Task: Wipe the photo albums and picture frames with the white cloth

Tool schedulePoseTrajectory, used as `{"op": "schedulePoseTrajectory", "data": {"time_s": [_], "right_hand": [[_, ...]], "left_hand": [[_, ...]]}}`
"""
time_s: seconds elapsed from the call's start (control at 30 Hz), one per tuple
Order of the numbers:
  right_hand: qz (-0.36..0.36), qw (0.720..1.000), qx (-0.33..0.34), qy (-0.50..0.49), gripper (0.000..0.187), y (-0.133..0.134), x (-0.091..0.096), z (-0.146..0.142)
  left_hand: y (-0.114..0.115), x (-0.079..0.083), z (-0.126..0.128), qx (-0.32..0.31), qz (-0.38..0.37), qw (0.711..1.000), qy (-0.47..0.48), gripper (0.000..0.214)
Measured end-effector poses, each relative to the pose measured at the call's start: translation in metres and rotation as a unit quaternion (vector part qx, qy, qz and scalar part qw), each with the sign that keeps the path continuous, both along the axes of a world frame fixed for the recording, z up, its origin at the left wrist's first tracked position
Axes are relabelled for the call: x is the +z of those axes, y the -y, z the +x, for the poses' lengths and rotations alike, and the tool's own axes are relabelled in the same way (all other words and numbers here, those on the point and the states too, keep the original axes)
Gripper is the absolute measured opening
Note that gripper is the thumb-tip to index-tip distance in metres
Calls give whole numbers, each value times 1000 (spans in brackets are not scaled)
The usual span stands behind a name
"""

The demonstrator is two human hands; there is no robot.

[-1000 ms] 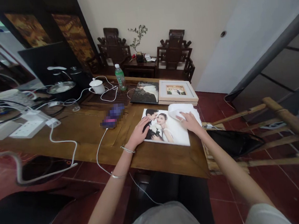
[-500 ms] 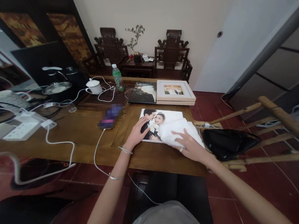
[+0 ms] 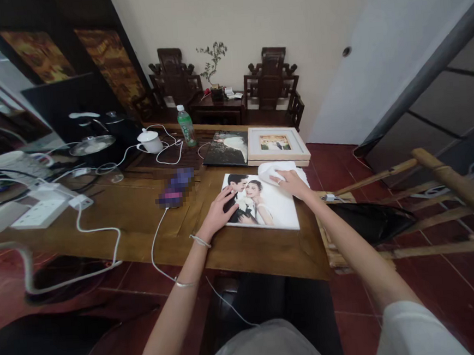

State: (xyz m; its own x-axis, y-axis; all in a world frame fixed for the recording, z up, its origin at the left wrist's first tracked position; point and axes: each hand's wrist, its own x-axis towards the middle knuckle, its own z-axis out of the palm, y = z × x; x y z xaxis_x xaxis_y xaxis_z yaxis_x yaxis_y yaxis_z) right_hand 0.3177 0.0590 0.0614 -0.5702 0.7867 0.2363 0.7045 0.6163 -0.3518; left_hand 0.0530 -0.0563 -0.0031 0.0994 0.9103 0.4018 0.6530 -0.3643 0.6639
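Observation:
A white photo panel [image 3: 283, 215] printed with a couple in wedding dress lies flat on the wooden table [image 3: 251, 253]. My left hand [image 3: 220, 209] rests with spread fingers on the panel's left edge. Across the panel's upper right corner, my right hand [image 3: 292, 183] presses a folded white cloth [image 3: 271, 170] down, its fingers closed on the fabric. The cloth covers that corner and reaches past the panel's edge. Behind the panel lie a dark photo panel [image 3: 224, 148] and a pale framed picture [image 3: 277, 143], side by side.
A phone [image 3: 176, 188] on a white cable lies left of the panel. Further left are a green-labelled bottle [image 3: 186, 125], a lidded white cup [image 3: 150, 141], a power strip [image 3: 40, 212] and tangled cables. Right of the table stands a bamboo chair [image 3: 434, 184] with a black bag [image 3: 367, 222].
My right hand has moved the cloth away from me, from the panel's lower right to its upper right corner, uncovering the lower right part. My left hand stays in place.

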Motion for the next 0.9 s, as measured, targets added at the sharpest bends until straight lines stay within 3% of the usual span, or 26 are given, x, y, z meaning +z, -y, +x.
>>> {"op": "schedulePoseTrajectory", "data": {"time_s": [0.23,0.4,0.5,0.6,0.73,0.9], "right_hand": [[19,1000,10,-4,28,21,-15,-1],[38,996,75,19,23,85,-20,12],[12,992,124,28,22,128,-14,20],[-24,989,146,29,21,153,-5,23],[-37,988,147,16,22,143,0,17],[-20,996,90,11,26,79,-5,2]], "left_hand": [[0,-2,0,-2,6,1000,10,45],[1,-1,0,-8,1,1000,-5,47],[1,1,0,-11,-1,1000,-2,47],[1,2,0,-15,0,1000,3,47],[0,1,-1,-14,1,1000,-2,49],[0,1,-2,-15,6,1000,2,47]]}}
